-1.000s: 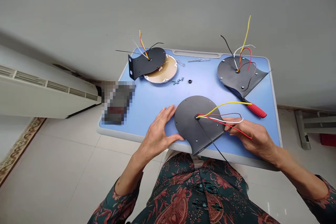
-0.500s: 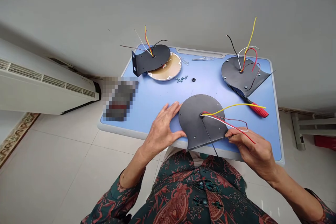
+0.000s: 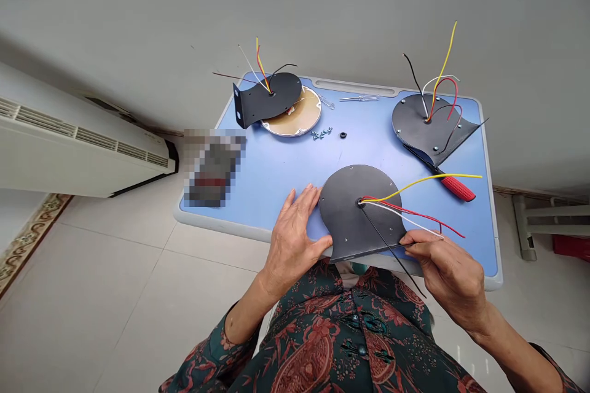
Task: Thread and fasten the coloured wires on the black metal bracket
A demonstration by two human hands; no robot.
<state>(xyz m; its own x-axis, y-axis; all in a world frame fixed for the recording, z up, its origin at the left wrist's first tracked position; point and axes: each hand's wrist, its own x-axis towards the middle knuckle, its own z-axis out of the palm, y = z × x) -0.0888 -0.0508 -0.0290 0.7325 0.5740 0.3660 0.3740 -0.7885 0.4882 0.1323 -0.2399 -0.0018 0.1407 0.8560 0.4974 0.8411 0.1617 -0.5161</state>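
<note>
A round black metal plate (image 3: 373,227) with a bent lower edge lies at the table's front. Yellow, red, white and black wires (image 3: 401,220) come out of its central hole, and several small holes sit near its rim. My left hand (image 3: 295,236) rests against the plate's left edge, fingers stretched out and thumb touching the lower left corner. Thumb and fingers of my right hand (image 3: 452,267) pinch the plate's lower right corner, beneath the wires. What lies under the plate is hidden.
On the blue table (image 3: 276,178) are a second wired black plate (image 3: 415,120), a red-handled screwdriver (image 3: 458,188), a bracket plate (image 3: 276,89) over a gold disc (image 3: 302,120), several screws (image 3: 321,134), a black grommet (image 3: 343,135), a clear-handled screwdriver (image 3: 362,98) and a blurred dark item (image 3: 214,169).
The plate and both my hands appear slightly further right in view. The black wire now swings out to the right. Both hands keep the same contact with the plate.
</note>
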